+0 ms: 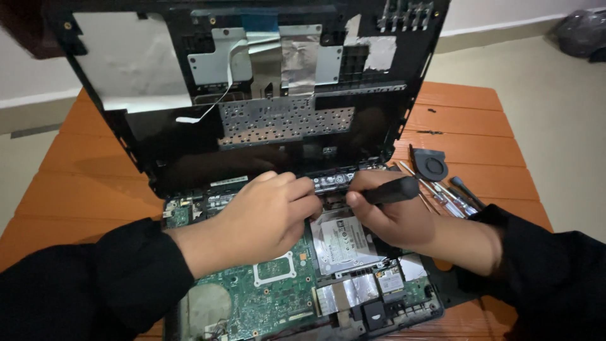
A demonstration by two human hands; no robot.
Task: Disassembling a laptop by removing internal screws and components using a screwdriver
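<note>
An opened laptop lies on an orange slatted table [467,136]. Its black top cover [252,82] is tilted up, showing the underside with metal plates and a ribbon cable. Below lies the green motherboard [265,303] and a silver hard drive [344,243]. My left hand [268,211] is curled into a loose fist at the hinge edge, fingers touching the laptop's inner parts. My right hand [385,211] grips a black-handled screwdriver [394,189], its tip hidden near the hinge area.
A black round fan [432,165] and several screwdrivers [451,196] lie on the table to the right of the laptop. Beige floor surrounds the table, and a dark bag [581,31] sits at the far right corner.
</note>
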